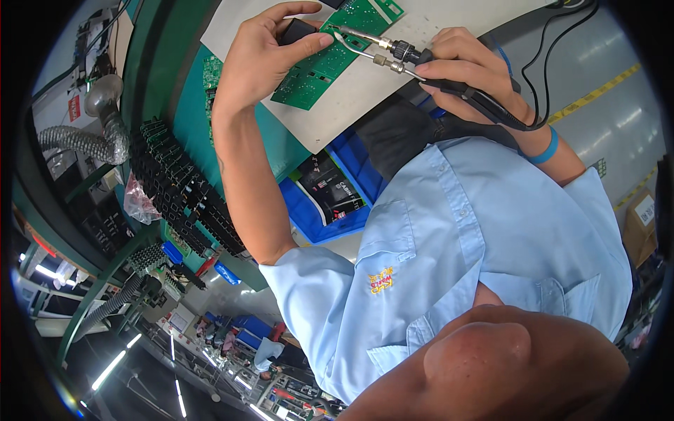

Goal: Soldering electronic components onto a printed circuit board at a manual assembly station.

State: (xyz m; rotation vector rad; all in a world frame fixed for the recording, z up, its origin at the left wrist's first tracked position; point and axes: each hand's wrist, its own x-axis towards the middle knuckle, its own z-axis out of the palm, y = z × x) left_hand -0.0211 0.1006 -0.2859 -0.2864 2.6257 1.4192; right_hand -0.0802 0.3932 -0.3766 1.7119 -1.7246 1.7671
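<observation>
So the left hand (270, 52) is curled around a small black block-shaped component (295, 31), thumb pressed along its lower side and fingers wrapped over the top, holding it right on the green circuit board (319, 67). The right hand (467, 63) is closed on a black-handled hot tweezer style soldering tool (421, 59) with two metal prongs; both prong tips come together at the component's right edge, just beside the left thumb tip. A black cable (554, 42) runs off the tool's handle and loops across the grey floor side. There's a blue band (547, 147) on the right wrist.

The board lies on a pale grey mat (365, 91) sitting on a teal bench (196, 119), and the component sits at the board's upper middle, squeezed between the two hands.

Packaging stuff: a blue plastic bin (309, 210) sits just below the mat with a black rectangular packet (330, 189) inside it that has white and red print. A cardboard box (639, 224) with a white label is off at the right edge, on the floor past the yellow line (597, 91). Rows of black parts (182, 189) fill racks left of the forearm, with a crumpled pinkish bag (140, 203) next to them and a grey ribbed extraction hose (84, 140) further left
</observation>
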